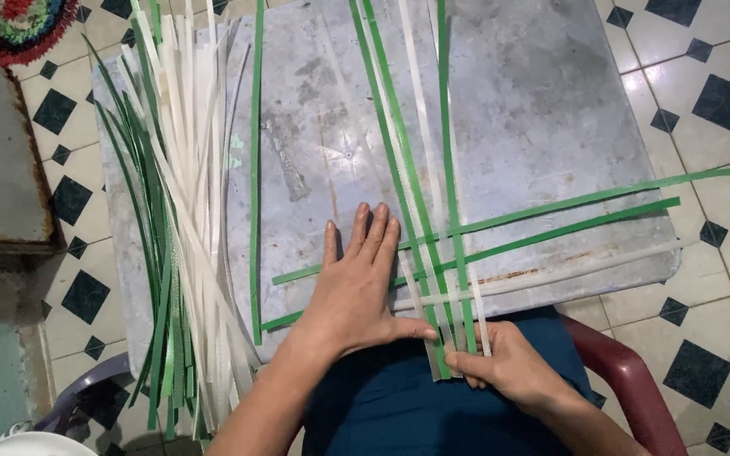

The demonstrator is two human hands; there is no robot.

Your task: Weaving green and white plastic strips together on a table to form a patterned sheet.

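1. No packages, labels, signs or screens show anywhere in the head view.

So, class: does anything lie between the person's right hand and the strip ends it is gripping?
Nothing visible does. The right hand pinches the near ends of the woven strips directly; the left hand presses flat beside them.

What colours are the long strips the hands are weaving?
Green and white woven strips, seen in the head view, under the left hand and right hand.
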